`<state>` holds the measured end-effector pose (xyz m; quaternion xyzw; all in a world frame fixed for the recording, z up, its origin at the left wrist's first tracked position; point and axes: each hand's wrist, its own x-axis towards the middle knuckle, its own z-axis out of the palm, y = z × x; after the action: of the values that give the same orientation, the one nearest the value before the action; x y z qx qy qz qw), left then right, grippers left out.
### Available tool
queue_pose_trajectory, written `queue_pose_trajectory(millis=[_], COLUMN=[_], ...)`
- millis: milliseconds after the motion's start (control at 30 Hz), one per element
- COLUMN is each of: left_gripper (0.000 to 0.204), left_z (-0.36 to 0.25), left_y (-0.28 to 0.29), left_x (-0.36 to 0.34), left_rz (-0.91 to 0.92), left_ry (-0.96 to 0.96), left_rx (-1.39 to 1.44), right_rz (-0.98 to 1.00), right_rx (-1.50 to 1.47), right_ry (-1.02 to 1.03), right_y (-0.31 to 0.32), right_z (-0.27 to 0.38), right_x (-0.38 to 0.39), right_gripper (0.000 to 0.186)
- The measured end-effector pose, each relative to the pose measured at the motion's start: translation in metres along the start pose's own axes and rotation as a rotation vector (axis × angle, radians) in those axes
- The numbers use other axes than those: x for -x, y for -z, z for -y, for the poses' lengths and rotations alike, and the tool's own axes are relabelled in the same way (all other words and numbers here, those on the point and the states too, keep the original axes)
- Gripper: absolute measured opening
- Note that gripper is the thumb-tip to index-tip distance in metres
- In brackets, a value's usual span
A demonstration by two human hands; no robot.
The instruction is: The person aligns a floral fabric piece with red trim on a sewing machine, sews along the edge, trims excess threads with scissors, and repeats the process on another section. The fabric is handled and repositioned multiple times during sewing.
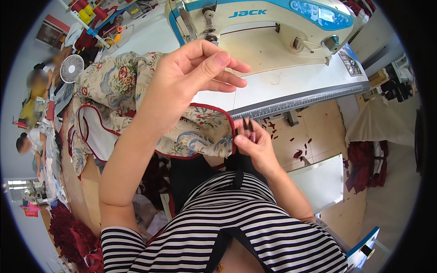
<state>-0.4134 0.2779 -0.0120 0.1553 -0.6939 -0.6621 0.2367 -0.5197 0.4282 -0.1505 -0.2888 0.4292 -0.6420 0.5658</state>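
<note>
My left hand (195, 73) is raised in front of the sewing machine (255, 22), fingers loosely curled and apart, with nothing visible in them. Lower right, my right hand (252, 143) is closed round small dark-bladed thread snips (247, 125), at the red-bound edge of a floral fabric (202, 132). The fabric has cream ground, flowers and a pale lining, and is bunched along the table's left part, partly hidden behind my left forearm. A ruler strip (296, 102) runs along the table's front edge.
Thread cones (86, 13) and a white fan (72, 68) stand at the upper left. Co-workers (32, 150) are along the left. Red fabric piles (68, 232) lie lower left; more red fabric (359, 168) is at right. Scraps litter the floor. A pale board (318, 182) is beside my right arm.
</note>
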Motion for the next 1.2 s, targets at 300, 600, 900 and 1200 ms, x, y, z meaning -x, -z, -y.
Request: queue_pose_trajectory(millis=[300,600,900,1200], left_gripper=[0.022,0.02,0.01,0.014], left_z=[0.032,0.031,0.068,0.071], left_y=[0.012,0.013,0.004,0.023], left_x=[-0.004,0.008,0.006,-0.003], left_rz=[-0.145,-0.183,-0.379,-0.376], left_ry=[-0.233,-0.233,-0.432,-0.289], left_rx=[-0.072,-0.128,-0.74,-0.358], right_rz=[0.019,0.254,0.431,0.579], right_rx=[-0.121,-0.079,-0.033,0.064], right_ry=[0.107,0.003,0.027,-0.063], right_y=[-0.013,0.005,0.004,0.002], right_z=[0.001,0.0,0.008,-0.01], right_x=[-0.025,-0.038,-0.041,-0.049], right_gripper=[0.041,0.031,0.02,0.027])
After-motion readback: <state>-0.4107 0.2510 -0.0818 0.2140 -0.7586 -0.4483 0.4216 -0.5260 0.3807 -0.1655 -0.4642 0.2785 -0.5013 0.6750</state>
